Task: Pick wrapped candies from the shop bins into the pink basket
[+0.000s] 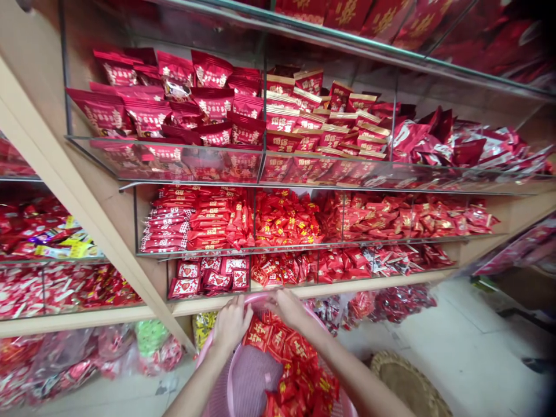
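A pink plastic basket (243, 382) is held up against the lowest shelf edge, tilted, with red and gold candy packets (299, 370) heaped in it. My left hand (231, 324) is closed on the basket's far rim. My right hand (287, 307) grips the same rim a little to the right, fingers curled over it just under the wooden ledge. Above both hands are compartments of red heart-printed sweets (211, 277) and small red wrapped candies (278, 267).
Glass-fronted shelves (260, 168) of red packets rise in tiers ahead. A slanted wooden divider (87, 208) separates more candy bins at left. Bagged sweets (391, 302) sit under the ledge. A woven basket (408, 385) lies on the pale floor at lower right.
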The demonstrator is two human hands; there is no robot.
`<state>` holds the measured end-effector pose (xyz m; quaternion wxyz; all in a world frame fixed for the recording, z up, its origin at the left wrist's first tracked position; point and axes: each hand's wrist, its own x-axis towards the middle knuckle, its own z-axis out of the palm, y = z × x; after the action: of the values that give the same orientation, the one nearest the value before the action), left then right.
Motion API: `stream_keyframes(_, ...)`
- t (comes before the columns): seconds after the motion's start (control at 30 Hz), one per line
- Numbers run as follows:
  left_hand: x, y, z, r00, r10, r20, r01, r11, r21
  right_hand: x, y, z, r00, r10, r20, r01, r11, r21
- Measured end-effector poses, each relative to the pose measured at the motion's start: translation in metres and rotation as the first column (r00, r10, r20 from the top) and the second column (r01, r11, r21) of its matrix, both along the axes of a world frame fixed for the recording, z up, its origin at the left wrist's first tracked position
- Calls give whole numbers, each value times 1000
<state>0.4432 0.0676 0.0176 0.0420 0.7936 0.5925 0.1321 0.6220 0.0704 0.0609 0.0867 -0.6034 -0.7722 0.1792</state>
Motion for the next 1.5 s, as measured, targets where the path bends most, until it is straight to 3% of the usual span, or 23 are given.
stream_keyframes(0.1,0,0,-1,1000,5,-1,-5,1000,4,19,23,20,998,-34,51,31,998,59)
stream_keyframes(0.2,0,-1,-1,1000,15,6,-15,1000,3,26,47,26,972,-83,219,48,986,161)
stream_keyframes(0.57,0,-1,-2,1000,2,10,-3,999,43,5,91,-4,909,14,417,-117,968,223)
stream_keyframes(0.73,0,0,-2,1000,11,9,-11,999,40,9,95,-15,891,21,453,-164,946,280)
stream_keyframes(1.0,0,-1,0,1000,6,3,-6,999,50,12,97,-17,870,73,488,-251,917,310)
stream_keyframes(1.2,0,0,-1,1000,3,-7,-3,999,51,15,82,1,879,76,470,-259,904,339)
stream_keyframes(1.37,0,0,-1,1000,6,-9,-5,998,56,27,42,22,943,86,321,-220,885,411)
stream_keyframes(1.5,0,0,0,1000,10,-16,-10,999,47,36,5,25,949,169,268,-267,880,392)
